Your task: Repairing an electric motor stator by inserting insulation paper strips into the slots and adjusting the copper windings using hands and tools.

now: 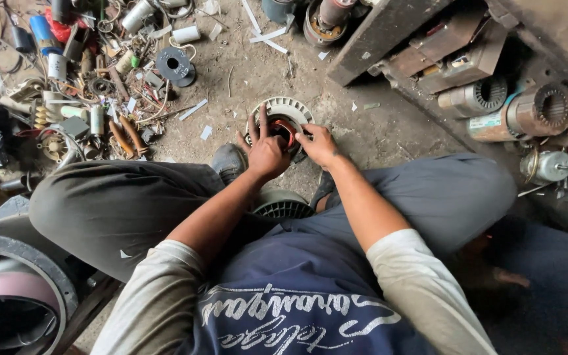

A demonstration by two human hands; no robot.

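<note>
A round, pale grey ribbed motor housing with a copper-red winding ring in its middle (283,125) lies flat on the dusty concrete floor (363,131), straight ahead of the seated person and between the knees, its open face turned up so its axis points toward the camera. Both hands are on it. The left hand (265,150) covers the near left part of the rim, fingers spread and curled over the edge, thumb side toward the red ring. The right hand (318,143) comes in from the right, its fingers pressed together with the tips at the ring; whether they pinch anything there I cannot tell. The two hands are about equally near, the housing just beyond both.

A second ribbed grey fan cover (283,205) sits close to the body, under the forearms. To the left, well apart, spreads a heap of small parts: capacitors, wires, and a black wire spool (175,64). At right, cylindrical motor stators (527,112) lie under a wooden plank (389,29). Nothing stands between hands and housing.
</note>
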